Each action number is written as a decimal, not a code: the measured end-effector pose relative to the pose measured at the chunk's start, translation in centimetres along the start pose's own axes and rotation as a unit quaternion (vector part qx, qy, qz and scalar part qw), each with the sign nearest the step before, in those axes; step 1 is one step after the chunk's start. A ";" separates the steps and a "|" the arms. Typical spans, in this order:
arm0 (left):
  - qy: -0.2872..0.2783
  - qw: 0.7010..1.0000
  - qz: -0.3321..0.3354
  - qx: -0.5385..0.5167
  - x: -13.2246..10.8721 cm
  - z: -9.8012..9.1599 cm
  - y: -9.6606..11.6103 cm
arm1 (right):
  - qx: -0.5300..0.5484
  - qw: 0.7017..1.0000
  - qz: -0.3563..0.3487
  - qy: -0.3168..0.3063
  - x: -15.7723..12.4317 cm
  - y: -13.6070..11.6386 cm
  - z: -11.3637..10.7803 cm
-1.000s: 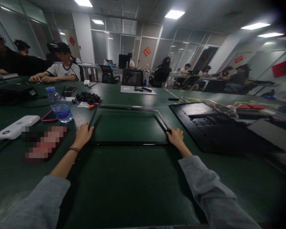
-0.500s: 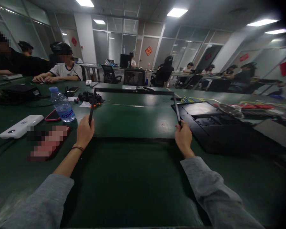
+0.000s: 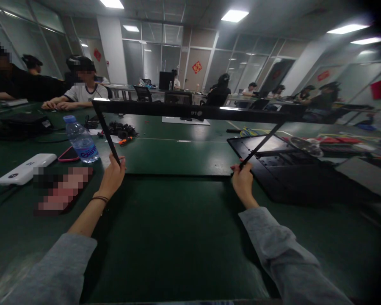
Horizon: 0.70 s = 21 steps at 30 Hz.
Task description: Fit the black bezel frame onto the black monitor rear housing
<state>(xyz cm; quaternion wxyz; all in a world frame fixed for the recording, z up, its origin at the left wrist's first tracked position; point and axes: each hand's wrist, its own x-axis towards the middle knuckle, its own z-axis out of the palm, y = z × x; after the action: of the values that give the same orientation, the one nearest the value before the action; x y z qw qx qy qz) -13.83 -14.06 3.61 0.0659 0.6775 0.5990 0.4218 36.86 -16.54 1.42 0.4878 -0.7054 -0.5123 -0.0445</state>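
Note:
A thin black rectangular frame (image 3: 193, 112), like a monitor bezel, stands tilted up over the green table (image 3: 178, 237). Its far bar is raised toward me and its near edge stays low near the table. My left hand (image 3: 112, 176) is closed round the frame's left side bar. My right hand (image 3: 243, 180) is closed round its right side bar. Both forearms wear grey sleeves.
A black monitor back cover (image 3: 285, 169) lies to the right. At left are a water bottle (image 3: 80, 140), a pink-edged phone (image 3: 68, 154) and a white power bank (image 3: 25, 168). Small black parts (image 3: 120, 129) lie further back. Several people sit at the far tables.
The frame lay flat on the table a second ago. Both hands have lifted its far side, so it now tilts up toward me with the top bar high.

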 end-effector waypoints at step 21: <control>-0.075 0.973 -0.023 0.215 0.0 0.6 -2.1 | -0.132 0.986 -0.051 -0.092 0.1 2.2 1.0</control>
<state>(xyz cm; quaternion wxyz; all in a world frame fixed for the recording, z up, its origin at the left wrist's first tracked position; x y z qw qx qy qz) -15.01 -13.22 1.99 -0.0268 0.6911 0.6848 0.2296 38.11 -15.73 -0.48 0.3379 -0.7379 -0.5798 -0.0712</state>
